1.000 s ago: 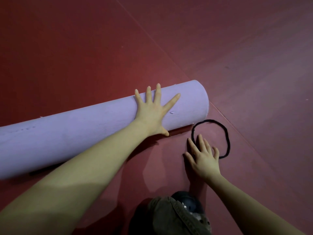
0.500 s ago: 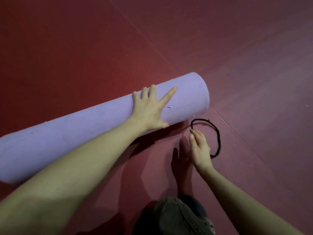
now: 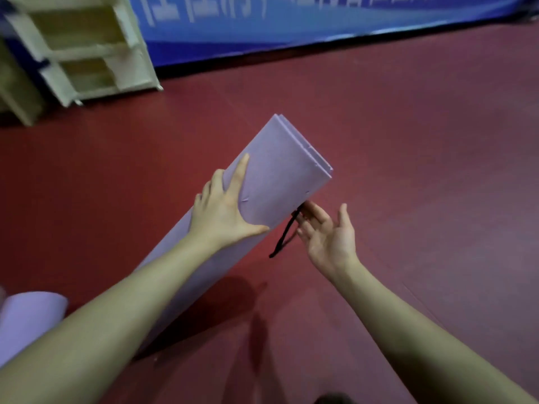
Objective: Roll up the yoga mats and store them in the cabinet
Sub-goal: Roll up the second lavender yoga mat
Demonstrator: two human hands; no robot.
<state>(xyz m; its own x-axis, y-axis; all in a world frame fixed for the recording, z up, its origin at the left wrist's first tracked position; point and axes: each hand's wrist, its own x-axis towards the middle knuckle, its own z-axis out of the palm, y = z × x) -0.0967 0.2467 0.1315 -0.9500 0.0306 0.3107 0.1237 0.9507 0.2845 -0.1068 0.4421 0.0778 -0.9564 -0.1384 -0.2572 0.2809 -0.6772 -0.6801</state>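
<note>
A rolled lilac yoga mat (image 3: pixel 280 176) slants up from the red floor, its far end raised toward the upper right. My left hand (image 3: pixel 221 211) grips the roll from above, thumb spread along its near side and fingers over the top. My right hand (image 3: pixel 326 231) is palm up just below the raised end, its fingertips tucked under the roll. A black elastic band (image 3: pixel 284 237) hangs from those fingers. The cream open-shelf cabinet (image 3: pixel 87 53) stands at the far left. My left forearm hides the roll's lower part.
A blue banner (image 3: pixel 291 21) runs along the far wall behind the cabinet. Another lilac rolled shape (image 3: pixel 29 316) lies at the lower left, partly behind my left arm. Red floor (image 3: pixel 423 170) stretches to the right.
The mat lay flat on the floor and now its end is lifted. My right hand picked the black band off the floor and brought it under the roll. The view swung up toward the cabinet.
</note>
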